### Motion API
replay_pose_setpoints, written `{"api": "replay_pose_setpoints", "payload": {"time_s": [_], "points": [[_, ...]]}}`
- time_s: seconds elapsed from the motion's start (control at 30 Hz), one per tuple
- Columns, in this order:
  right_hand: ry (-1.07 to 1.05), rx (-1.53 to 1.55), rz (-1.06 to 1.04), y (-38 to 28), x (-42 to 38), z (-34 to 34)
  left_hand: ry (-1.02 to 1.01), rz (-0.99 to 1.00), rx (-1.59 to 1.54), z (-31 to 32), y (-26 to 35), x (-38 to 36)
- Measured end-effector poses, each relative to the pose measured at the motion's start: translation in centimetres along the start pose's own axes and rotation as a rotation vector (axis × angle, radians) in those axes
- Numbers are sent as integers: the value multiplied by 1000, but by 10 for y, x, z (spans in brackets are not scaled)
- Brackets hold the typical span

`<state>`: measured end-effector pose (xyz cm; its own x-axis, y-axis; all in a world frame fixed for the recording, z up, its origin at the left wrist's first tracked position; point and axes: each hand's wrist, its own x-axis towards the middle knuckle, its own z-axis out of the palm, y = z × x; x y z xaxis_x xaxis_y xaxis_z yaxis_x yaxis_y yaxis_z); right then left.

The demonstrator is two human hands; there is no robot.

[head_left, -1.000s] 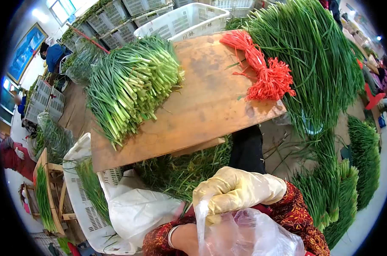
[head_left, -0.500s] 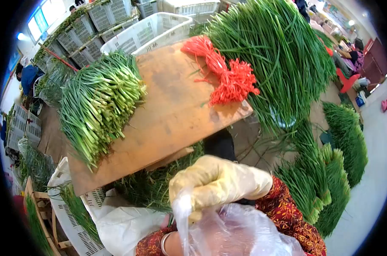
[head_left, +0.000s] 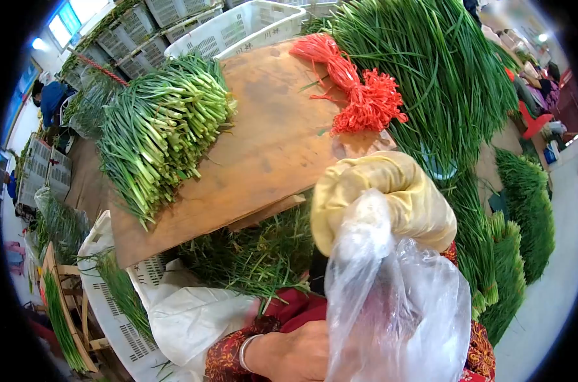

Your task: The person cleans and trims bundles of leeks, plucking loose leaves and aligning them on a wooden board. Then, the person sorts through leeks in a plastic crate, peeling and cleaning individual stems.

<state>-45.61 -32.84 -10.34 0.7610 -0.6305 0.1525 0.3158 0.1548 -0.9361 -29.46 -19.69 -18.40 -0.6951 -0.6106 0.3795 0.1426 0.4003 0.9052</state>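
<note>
My right hand (head_left: 391, 200), in a pale yellow glove, is closed round the gathered top of a clear plastic bag (head_left: 410, 305). The bag hangs down in loose folds. My left hand (head_left: 295, 353) is bare, with a silver bracelet at the wrist, and reaches behind or into the bag; its fingers are hidden. Beyond my hands, a brown board (head_left: 257, 153) carries a heap of green stalks (head_left: 168, 127) with pale ends on its left and a bundle of red ties (head_left: 365, 95) on its right.
A large green leafy pile (head_left: 422, 76) stands right of the board, with more bunches (head_left: 524, 210) on the floor. A white crate (head_left: 238, 28) is behind the board, another (head_left: 120, 325) at lower left. Cut greens (head_left: 251, 254) lie below the board. People are in the background.
My gloved right hand has risen and moved right, pulling the bag's gathered top up. My left hand shows more clearly beside the bag. The whole view has shifted slightly.
</note>
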Motion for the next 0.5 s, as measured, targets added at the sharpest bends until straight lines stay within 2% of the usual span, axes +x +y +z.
{"api": "replay_pose_setpoints", "payload": {"time_s": [0.17,0.23,0.27,0.33,0.37,0.4,0.47,0.5], "points": [[233,-269,-145,-14,1,-17,35,26,34,-2,-2,12],[359,-399,-215,-20,2,-23,143,-1,93,-13,-7,27],[432,-450,-255,-23,2,-27,256,-72,122,-23,-9,36],[585,-451,-356,-23,-2,-29,559,-386,-6,-44,-17,57],[574,-411,-404,-18,-4,-26,780,-491,-401,-48,-23,63],[561,-371,-453,-12,-6,-23,837,-473,-522,-60,-42,64],[49,-922,-527,2,-1,-33,955,-397,-543,-76,-61,71],[-5,-1134,-484,14,1,-26,957,-295,-721,-86,-74,70]]}}
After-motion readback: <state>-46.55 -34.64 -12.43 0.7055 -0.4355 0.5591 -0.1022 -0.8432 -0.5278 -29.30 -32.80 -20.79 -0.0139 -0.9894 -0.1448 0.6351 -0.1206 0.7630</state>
